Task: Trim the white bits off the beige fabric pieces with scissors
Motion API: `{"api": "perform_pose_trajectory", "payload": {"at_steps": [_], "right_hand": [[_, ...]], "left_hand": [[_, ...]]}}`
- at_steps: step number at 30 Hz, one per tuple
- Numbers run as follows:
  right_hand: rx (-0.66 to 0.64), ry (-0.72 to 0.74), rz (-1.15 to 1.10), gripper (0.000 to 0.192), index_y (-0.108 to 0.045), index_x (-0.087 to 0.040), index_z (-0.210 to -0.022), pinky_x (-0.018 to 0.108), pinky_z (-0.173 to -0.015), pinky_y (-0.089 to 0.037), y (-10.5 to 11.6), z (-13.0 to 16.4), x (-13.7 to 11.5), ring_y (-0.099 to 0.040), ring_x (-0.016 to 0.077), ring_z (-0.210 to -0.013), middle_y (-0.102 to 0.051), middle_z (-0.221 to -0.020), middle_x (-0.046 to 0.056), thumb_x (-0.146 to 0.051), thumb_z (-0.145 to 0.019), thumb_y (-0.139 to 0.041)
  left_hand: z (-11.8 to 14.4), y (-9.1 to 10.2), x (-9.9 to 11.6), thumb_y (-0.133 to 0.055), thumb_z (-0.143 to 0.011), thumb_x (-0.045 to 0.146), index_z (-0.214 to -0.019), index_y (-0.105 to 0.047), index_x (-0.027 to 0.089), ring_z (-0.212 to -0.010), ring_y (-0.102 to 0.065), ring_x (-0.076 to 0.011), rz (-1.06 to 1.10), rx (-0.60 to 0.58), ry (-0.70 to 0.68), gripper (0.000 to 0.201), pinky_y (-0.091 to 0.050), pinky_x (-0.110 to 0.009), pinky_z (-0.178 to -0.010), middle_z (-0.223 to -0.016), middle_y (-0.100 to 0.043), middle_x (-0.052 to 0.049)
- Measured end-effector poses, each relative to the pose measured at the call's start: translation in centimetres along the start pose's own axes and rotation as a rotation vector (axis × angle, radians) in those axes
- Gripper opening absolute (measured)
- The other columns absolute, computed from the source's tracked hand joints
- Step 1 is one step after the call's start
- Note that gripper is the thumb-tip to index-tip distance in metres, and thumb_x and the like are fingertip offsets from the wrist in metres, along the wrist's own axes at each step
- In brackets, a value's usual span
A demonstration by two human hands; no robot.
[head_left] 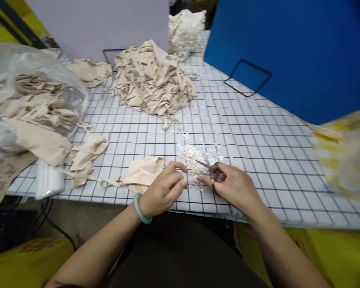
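At the table's near edge, the left hand (163,190) pinches a beige fabric piece (142,174) while the right hand (232,186) grips small scissors (206,164) just beside it. Pale clippings (195,154) lie scattered beyond the hands. Farther back on the gridded table (258,136) sit a fabric pile (153,80) and, along the left edge, a plastic bag (24,92); a blue board (297,52) stands behind.

No readable text anywhere. Grid tablecloth (258,132): plain black lines only, no numbers. Blue board (303,52), grey board (102,24): blank. Yellow bag (345,152) at right maybe printed, too blurry to read. White phone (48,184): no visible logo.
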State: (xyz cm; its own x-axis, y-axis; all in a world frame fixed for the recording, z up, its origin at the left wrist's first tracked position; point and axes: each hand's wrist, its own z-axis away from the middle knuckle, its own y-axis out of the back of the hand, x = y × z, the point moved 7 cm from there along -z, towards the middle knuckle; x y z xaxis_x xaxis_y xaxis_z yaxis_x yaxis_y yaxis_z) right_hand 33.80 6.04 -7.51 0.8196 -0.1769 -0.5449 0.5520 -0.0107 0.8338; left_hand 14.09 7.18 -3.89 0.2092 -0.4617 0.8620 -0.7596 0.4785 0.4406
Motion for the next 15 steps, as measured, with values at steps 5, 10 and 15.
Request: {"api": "perform_pose_trajectory", "payload": {"at_steps": [5, 10, 15], "right_hand": [[0.086, -0.039, 0.113, 0.052, -0.061, -0.024, -0.079, 0.033, -0.051, -0.039, 2.0, -1.1, 1.5, -0.059, 0.0266, -0.066, -0.064, -0.074, 0.008, -0.074, -0.069, -0.069], [0.044, 0.044, -0.146, 0.047, -0.064, -0.024, -0.088, 0.038, -0.06, -0.047, -1.0, 0.3, -3.0, -0.062, 0.027, -0.074, -0.067, -0.084, 0.008, -0.069, -0.075, -0.069], [-0.168, 0.423, -0.508, 0.037, -0.056, -0.023, -0.094, 0.041, -0.078, -0.053, -7.9, 2.1, -13.4, -0.061, 0.0267, -0.093, -0.065, -0.102, 0.01, -0.052, -0.079, -0.074]], "left_hand": [[5.5, 7.6, -1.3, -0.052, -0.092, 0.014, -0.09, -0.057, 0.017, -0.115, -0.055, -0.0255, -0.324, 0.26, 0.096, 0.006, -0.05, -0.043, -0.097, -0.112, -0.057, -0.012], [10.4, 11.5, -4.4, -0.056, -0.08, 0.009, -0.1, -0.06, 0.016, -0.104, -0.053, -0.0284, -0.672, 0.131, 0.259, 0.021, -0.049, -0.047, -0.09, -0.107, -0.058, -0.012], [9.5, 10.3, -2.2, -0.046, -0.086, 0.002, -0.088, -0.054, 0.017, -0.087, -0.055, -0.0219, -0.665, 0.178, 0.107, 0.017, -0.049, -0.035, -0.076, -0.091, -0.057, -0.009]]}}
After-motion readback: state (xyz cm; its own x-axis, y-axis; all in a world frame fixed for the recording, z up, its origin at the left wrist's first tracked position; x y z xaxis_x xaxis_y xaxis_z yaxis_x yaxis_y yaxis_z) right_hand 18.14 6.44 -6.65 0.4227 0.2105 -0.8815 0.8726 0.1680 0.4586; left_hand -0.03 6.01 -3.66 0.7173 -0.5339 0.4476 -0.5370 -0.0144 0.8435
